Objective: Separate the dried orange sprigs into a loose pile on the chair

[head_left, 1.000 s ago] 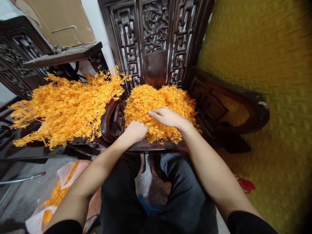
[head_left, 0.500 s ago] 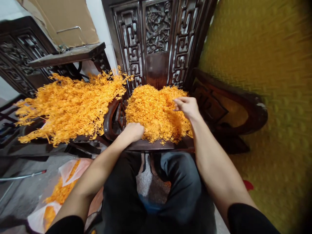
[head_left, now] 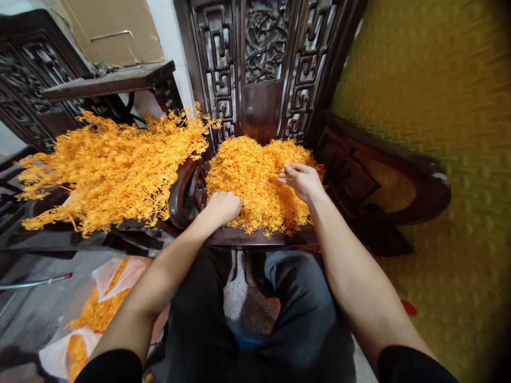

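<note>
Nearest, a plastic bag (head_left: 96, 314) of orange bits lies on the floor at 8 o'clock. Farther in, the left hand (head_left: 223, 206) is curled into the near edge of the orange sprig pile (head_left: 247, 170) on the carved chair seat (head_left: 259, 238); whether it grips anything cannot be told. At 1 o'clock the right hand (head_left: 301, 180) pinches sprigs. At 10 o'clock, long orange branches (head_left: 107, 170) drape across another chair.

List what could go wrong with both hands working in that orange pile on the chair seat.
1. The pile of small orange sprigs reaches the front edge of the carved wooden chair seat; the left hand sits right at that edge, so bits may spill to the floor.
2. The right hand pinching within the heap could drag tangled pieces along.
3. The long orange branches overhang the armrest and may mix in.
</note>
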Available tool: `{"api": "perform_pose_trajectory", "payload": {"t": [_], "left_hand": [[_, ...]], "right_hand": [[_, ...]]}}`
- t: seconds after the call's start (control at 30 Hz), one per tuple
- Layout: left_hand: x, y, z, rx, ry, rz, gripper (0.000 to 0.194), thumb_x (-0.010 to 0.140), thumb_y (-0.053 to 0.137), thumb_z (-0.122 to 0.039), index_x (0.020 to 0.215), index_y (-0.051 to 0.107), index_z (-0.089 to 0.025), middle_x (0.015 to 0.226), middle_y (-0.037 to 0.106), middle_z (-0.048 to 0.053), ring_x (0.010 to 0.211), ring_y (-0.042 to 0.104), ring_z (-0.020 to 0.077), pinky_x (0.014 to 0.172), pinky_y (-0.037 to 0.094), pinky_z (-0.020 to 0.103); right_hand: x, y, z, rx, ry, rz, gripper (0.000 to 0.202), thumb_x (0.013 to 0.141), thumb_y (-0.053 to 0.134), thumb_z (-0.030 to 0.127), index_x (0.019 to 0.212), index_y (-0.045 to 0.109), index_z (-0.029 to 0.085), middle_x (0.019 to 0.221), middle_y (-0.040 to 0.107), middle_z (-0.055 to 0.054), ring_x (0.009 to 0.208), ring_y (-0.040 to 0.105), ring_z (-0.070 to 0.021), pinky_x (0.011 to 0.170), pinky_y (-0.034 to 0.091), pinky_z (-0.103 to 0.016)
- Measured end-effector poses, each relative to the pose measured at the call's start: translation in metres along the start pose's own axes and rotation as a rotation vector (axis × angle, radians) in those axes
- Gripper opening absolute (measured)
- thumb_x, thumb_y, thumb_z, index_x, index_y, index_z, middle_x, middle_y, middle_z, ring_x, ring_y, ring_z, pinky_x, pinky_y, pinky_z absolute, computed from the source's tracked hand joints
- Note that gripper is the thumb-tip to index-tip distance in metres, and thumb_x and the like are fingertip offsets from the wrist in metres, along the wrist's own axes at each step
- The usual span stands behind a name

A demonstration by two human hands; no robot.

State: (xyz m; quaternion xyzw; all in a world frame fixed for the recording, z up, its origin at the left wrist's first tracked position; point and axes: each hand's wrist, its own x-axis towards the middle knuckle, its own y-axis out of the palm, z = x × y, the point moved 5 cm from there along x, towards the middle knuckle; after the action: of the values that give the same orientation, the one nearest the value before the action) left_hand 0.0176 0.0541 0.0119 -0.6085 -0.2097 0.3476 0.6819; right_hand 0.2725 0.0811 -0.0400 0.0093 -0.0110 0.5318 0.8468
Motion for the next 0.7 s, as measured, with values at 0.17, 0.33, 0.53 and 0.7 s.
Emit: {"api": "perform_pose_trajectory", "payload": {"t": [0.17,0.33,0.53,0.7], "left_hand": [[0.000,-0.007,-0.005,-0.007,-0.002,-0.040,0.038,0.098,0.044,-0.029,0.105,0.076,-0.010,0.097,0.075,0.022,0.098,0.073,0.0344,0.082,0.056,0.041],[0.000,-0.009,-0.012,-0.016,0.019,-0.026,0.037,0.098,0.045,-0.028,0.104,0.076,-0.010,0.096,0.075,0.022,0.097,0.074,0.0337,0.084,0.055,0.042],[0.002,-0.005,-0.021,-0.002,0.069,-0.011,0.036,0.097,0.046,-0.027,0.104,0.076,-0.010,0.096,0.075,0.022,0.096,0.074,0.0348,0.082,0.056,0.043],[0.004,0.001,-0.023,0.011,0.096,0.000,0.036,0.097,0.044,-0.025,0.101,0.077,-0.009,0.095,0.075,0.023,0.095,0.074,0.0353,0.080,0.056,0.043]], "right_hand": [[-0.001,-0.007,0.021,-0.559,-0.251,-0.126,0.037,0.066,0.086,0.047,0.076,0.069,0.016,0.101,0.073,-0.016,0.109,0.066,-0.0354,0.106,0.046,-0.053],[-0.017,0.004,0.053,-0.698,-0.517,-0.145,0.031,0.089,0.063,0.043,0.074,0.070,0.017,0.097,0.074,-0.012,0.092,0.069,-0.0260,0.093,0.051,-0.040],[-0.012,0.021,0.042,-0.740,-0.333,-0.097,0.050,0.077,0.079,0.047,0.108,0.070,0.009,0.102,0.073,-0.017,0.092,0.068,-0.0298,0.089,0.052,-0.045],[-0.031,0.039,0.051,-0.710,-0.309,0.297,0.051,0.092,0.057,0.059,0.107,0.075,0.014,0.111,0.074,-0.014,0.104,0.067,-0.0292,0.098,0.048,-0.042]]}}
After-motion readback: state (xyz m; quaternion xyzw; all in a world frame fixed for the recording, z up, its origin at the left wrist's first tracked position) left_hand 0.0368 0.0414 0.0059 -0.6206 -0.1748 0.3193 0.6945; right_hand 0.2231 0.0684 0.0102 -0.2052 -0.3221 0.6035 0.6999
